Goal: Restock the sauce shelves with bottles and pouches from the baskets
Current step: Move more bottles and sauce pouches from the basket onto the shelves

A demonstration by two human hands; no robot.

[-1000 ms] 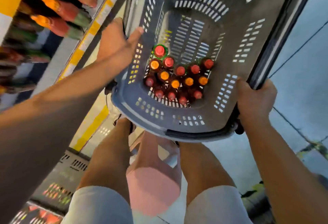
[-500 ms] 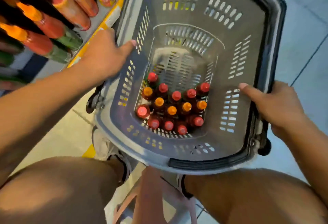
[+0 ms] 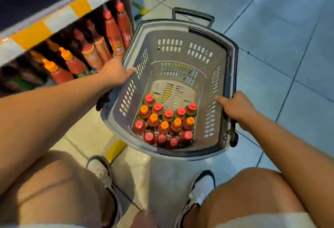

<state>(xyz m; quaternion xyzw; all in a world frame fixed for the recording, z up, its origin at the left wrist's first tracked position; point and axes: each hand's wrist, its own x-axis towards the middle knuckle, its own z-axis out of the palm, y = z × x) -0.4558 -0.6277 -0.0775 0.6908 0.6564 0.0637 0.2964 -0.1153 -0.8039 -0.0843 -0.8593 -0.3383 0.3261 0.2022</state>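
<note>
Blue floor tiles (image 3: 271, 28) lay under the basket (image 3: 180, 50) beside the shelf (image 3: 59, 14). My left hand (image 3: 115, 73) and right hand (image 3: 236, 108) gripped its rims, fingers curled. Bottles (image 3: 165, 122) crowded its near end: probably heavy, slick; best taken by necks.

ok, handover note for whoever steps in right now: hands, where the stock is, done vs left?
Left hand: grips the basket's left rim, thumb inside.
Right hand: grips the right rim, thumb inside.
Basket: grey, between the knees, beside the sauce shelf; whether it rests on the floor is unclear.
Stock: bottles with red and orange caps stand upright, bunched at the basket's near end; the far end is bare. No pouches visible.
Done: basket brought to the shelf, which already holds red sauce bottles.
Left: take the bottles out and shelve them; none is in hand.
</note>
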